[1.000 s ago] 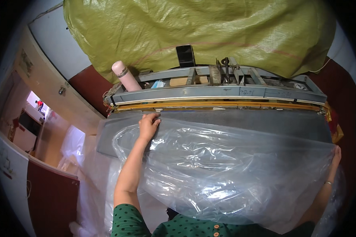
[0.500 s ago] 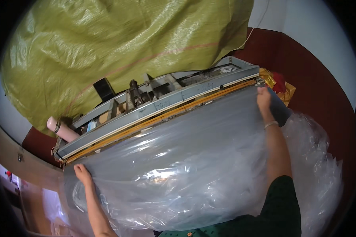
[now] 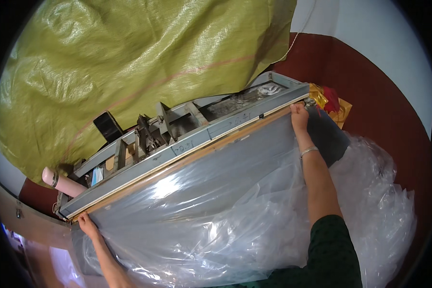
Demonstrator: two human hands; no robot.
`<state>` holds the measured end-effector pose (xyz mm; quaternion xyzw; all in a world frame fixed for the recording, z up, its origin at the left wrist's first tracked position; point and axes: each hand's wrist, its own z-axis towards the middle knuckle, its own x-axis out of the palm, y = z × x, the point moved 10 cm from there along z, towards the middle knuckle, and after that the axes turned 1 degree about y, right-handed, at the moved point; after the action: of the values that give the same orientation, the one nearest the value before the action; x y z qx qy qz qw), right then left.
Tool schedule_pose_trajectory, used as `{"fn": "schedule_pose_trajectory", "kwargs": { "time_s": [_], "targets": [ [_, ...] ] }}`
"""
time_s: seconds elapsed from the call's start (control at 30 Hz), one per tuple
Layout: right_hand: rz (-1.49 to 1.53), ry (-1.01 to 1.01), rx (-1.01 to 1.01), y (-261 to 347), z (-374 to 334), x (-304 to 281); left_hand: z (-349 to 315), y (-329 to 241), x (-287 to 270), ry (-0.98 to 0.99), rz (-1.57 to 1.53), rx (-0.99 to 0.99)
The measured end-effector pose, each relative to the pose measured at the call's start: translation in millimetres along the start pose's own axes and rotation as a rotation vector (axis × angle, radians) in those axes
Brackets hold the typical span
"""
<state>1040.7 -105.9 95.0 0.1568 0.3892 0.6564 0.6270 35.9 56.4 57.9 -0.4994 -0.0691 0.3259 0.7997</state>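
- While the upper left is filled by a yellow-green woven sheet [image 3: 129, 57], glossy, creased and crossed by a thin reddish stripe, a smooth pink bottle [image 3: 68, 185] leans below it at the far left, a cylinder with a dark ring near its rounded top.
- The left hand [image 3: 87, 224] is at the near left corner of a metal frame; its fingers are curled closed on the upper edge of the clear film.
- A flat black phone [image 3: 108, 126] with rounded corners rests slanted against the woven sheet.
- The frame [image 3: 192, 144] is long, grey and rectangular, with crossbars and dark, worn metal fittings inside; a straight tan strip [image 3: 266, 123] follows its near side.
- The clear film [image 3: 216, 235], thin, shiny and wrinkled, spreads between both hands over the table, its far edge along the strip.
- The right hand [image 3: 300, 118] is near the frame's right end, fingers bent shut on the film's edge; a silvery bangle [image 3: 309, 151] circles the wrist.
- The table [image 3: 327, 137] shows a bare, flat, dark grey corner.
- Crinkled gold and red wrapping [image 3: 330, 102] sits beyond it.
- More film bunches in loose, rustly folds at far right.
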Motion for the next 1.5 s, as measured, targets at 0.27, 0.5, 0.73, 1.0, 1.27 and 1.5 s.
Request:
{"fn": "schedule_pose_trajectory", "kwargs": {
  "time_s": [0.27, 0.5, 0.73, 1.0, 1.27, 1.5],
  "targets": [
    [0.613, 0.151, 0.399, -12.2, -13.8, -3.7, 8.0, 11.8, -7.4, 0.022, -0.008, 0.042],
    [0.705, 0.124, 0.378, 9.0, -11.3, -35.3, 6.7, 8.9, -6.6, 0.045, 0.024, 0.063],
    [0.784, 0.256, 0.381, 23.4, -8.7, -37.3, 1.0, 2.1, -8.7, 0.064, 0.003, 0.068],
    [0.741, 0.338, 0.405, 7.7, -5.6, -22.3, 2.7, 6.4, -16.1, 0.073, -0.054, 0.074],
    [0.441, 0.099, 0.201, -14.9, 0.5, 1.6, 3.5, 7.5, -4.1, 0.054, 0.029, 0.019],
    [0.484, 0.069, 0.155, -7.6, -1.8, 11.3, 19.9, 23.6, -10.3, 0.064, -0.018, 0.092]
  ]
}}
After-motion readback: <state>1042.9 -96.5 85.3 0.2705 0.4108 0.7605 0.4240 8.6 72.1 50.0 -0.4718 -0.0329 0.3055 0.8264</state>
